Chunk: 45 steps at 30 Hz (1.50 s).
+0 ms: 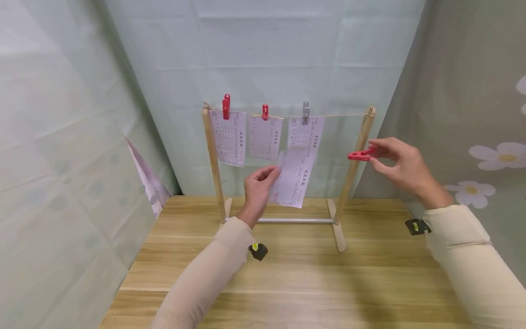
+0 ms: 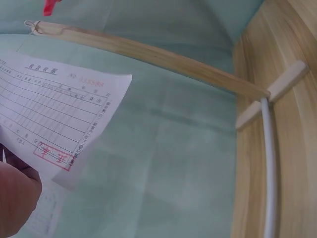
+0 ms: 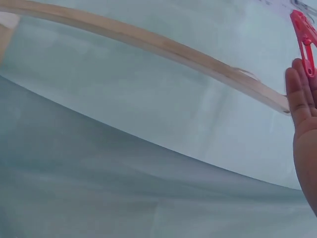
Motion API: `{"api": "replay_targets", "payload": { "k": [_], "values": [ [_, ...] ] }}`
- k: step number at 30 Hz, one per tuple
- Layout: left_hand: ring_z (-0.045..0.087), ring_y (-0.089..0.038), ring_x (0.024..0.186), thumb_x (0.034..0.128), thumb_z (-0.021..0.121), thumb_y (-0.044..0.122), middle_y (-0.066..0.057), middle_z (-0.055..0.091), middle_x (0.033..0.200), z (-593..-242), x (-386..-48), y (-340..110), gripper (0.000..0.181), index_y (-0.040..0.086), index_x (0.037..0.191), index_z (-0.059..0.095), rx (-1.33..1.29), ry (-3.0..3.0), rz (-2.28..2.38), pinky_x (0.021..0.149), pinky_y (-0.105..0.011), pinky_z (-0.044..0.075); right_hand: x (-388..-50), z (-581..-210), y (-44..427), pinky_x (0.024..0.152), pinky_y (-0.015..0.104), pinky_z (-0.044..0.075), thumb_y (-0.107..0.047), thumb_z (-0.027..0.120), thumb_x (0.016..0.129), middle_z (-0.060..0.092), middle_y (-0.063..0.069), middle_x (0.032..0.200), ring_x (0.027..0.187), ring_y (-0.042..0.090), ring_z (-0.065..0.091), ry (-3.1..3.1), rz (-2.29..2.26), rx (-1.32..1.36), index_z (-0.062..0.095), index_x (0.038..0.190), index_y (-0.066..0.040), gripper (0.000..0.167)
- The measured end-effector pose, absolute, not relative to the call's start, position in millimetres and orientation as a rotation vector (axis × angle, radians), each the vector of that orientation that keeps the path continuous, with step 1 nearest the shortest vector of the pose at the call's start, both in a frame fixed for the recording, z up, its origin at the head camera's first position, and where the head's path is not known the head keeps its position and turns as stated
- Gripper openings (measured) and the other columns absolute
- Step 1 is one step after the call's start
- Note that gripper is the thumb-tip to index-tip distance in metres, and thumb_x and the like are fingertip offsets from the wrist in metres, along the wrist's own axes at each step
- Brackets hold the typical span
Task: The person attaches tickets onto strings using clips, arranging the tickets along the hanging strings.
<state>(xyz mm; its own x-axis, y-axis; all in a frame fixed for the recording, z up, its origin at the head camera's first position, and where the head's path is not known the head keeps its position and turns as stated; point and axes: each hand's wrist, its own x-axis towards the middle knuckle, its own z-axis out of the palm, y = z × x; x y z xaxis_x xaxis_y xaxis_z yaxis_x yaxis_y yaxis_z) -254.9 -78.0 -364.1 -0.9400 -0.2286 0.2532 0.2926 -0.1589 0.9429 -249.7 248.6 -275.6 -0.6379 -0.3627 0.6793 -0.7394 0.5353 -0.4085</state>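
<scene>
My left hand (image 1: 260, 189) pinches a printed receipt slip (image 1: 291, 178) by its left edge, in front of the wooden rack. In the left wrist view the slip (image 2: 54, 106) shows ruled lines and a red stamp near its lower corner. Out to the right, beside the rack's right post (image 1: 354, 169), my right hand (image 1: 404, 164) pinches a red clothespin (image 1: 360, 155) between thumb and fingers. The right wrist view shows this clothespin (image 3: 305, 42) at the fingertips. The held slip overlaps the lower part of a hanging slip (image 1: 306, 130), which a grey clothespin (image 1: 306, 112) fastens to the string.
Two more slips, a left one (image 1: 230, 141) and a middle one (image 1: 265, 139), hang under red clothespins (image 1: 226, 107). The string (image 1: 341, 115) runs between both posts. A wooden table (image 1: 287, 274) carries the rack; a folded paper-like thing (image 1: 145, 178) stands by the left curtain.
</scene>
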Motion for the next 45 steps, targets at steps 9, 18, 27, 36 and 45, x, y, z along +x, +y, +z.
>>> {"api": "replay_targets", "payload": {
  "k": [9,18,27,36,45],
  "values": [
    [0.062,-0.008,0.074,0.0891,0.078,0.014,0.002,0.07,0.085,-344,-271,-47,0.022,-0.001,0.104,0.076,-0.15,-1.7,-2.206,0.064,-0.021,0.051,-256,-234,240,0.087,0.005,0.043,0.013,0.071,0.083,0.065,0.017,0.108,0.093,-0.012,0.057,-2.28,0.888,0.831,0.06,0.125,0.01,0.044],
    [0.063,-0.008,0.073,0.0885,0.079,0.017,-0.002,0.072,0.087,-331,-285,-26,0.021,0.002,0.103,0.077,-0.15,-1.674,-2.177,0.063,-0.021,0.05,-262,-204,235,0.086,0.005,0.044,0.005,0.067,0.09,0.064,0.017,0.111,0.091,-0.012,0.055,-2.318,0.847,0.771,0.06,0.131,0.005,0.042],
    [0.063,-0.009,0.076,0.0894,0.077,0.016,-0.003,0.073,0.089,-326,-293,-14,0.019,0.003,0.104,0.077,-0.125,-1.649,-2.171,0.065,-0.022,0.05,-274,-184,235,0.079,0.007,0.048,-0.003,0.074,0.088,0.064,-0.007,0.103,0.09,0.0,0.063,-2.32,1.179,0.634,0.059,0.135,-0.004,0.049],
    [0.061,-0.006,0.075,0.0899,0.077,0.016,-0.001,0.072,0.087,-317,-301,8,0.019,0.002,0.103,0.077,-0.148,-1.627,-2.174,0.067,-0.02,0.049,-277,-167,230,0.087,0.011,0.048,-0.009,0.073,0.092,0.064,-0.001,0.118,0.102,0.001,0.061,-2.354,1.218,0.56,0.056,0.141,-0.011,0.052],
    [0.058,-0.004,0.074,0.0907,0.076,0.015,0.001,0.071,0.085,-309,-303,27,0.017,0.003,0.102,0.077,-0.022,-1.622,-2.178,0.065,-0.018,0.047,-280,-160,215,0.098,0.021,0.047,-0.015,0.066,0.097,0.059,0.013,0.13,0.113,0.011,0.059,-2.441,1.035,0.57,0.052,0.144,-0.012,0.049]
  ]
}}
